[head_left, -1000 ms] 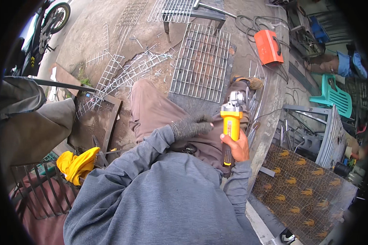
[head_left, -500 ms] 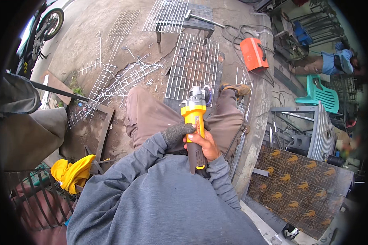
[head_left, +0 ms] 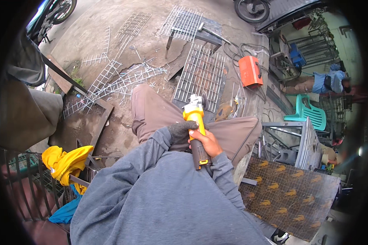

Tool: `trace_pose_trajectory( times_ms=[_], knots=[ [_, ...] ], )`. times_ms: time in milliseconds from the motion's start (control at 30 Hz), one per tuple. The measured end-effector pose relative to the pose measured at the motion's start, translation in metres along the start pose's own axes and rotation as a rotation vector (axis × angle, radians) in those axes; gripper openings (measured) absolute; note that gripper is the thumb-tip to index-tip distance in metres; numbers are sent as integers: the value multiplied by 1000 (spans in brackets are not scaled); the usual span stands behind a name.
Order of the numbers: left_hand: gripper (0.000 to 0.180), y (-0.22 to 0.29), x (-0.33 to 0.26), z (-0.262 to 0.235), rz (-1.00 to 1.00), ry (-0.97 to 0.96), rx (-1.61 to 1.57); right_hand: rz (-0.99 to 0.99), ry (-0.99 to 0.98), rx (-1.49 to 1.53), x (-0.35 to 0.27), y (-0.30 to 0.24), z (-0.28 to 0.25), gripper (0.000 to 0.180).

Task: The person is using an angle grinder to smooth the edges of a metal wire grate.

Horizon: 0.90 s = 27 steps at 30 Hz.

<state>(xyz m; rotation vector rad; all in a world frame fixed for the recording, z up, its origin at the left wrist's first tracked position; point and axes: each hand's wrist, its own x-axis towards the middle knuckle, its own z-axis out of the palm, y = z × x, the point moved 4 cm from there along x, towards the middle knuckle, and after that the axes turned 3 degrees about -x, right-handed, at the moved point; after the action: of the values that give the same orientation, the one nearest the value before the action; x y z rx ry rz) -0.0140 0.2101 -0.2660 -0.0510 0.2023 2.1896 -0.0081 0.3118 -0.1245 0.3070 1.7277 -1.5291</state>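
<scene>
A yellow and black angle grinder [head_left: 193,116] is held upright in front of my chest, its metal head pointing away from me. The dark disc [head_left: 204,102] is on the right side of that head. My left hand [head_left: 180,131], in a dark grey glove, is closed around the body from the left. Bare fingers of my right hand [head_left: 208,143] wrap the body from the right, just above the black handle. Beyond the grinder head lies a metal grid panel [head_left: 201,73], resting on a dark flat sheet. My bent knees flank the tool.
Cut mesh strips and loose rods [head_left: 122,81] litter the ground at left. A hammer [head_left: 212,32] and another grid lie on a low table. At right are an orange machine box [head_left: 250,72] with cables, a green chair [head_left: 306,113] and a patterned board [head_left: 288,196]. Another person [head_left: 321,81] is far right.
The view has shifted, with the background moving slightly. My right knee has swung outward to the right, and the boot behind it is less visible. Both hands keep their hold on the grinder.
</scene>
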Motion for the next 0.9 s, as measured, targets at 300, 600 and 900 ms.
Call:
trace_pose_trajectory(
  times_ms=[300, 600, 900],
  knots=[
    [43, 4, -12, 16, 73, 281, 2, -87, -61, -59, 17, 6, -5, 38],
    [48, 7, -2, 24, 80, 331, 32, -186, -5, -71, 17, 13, -29, 40],
    [53, 55, 21, 126, 101, 275, 749, -514, 285, -304, -38, -19, -57, 79]
  ],
)
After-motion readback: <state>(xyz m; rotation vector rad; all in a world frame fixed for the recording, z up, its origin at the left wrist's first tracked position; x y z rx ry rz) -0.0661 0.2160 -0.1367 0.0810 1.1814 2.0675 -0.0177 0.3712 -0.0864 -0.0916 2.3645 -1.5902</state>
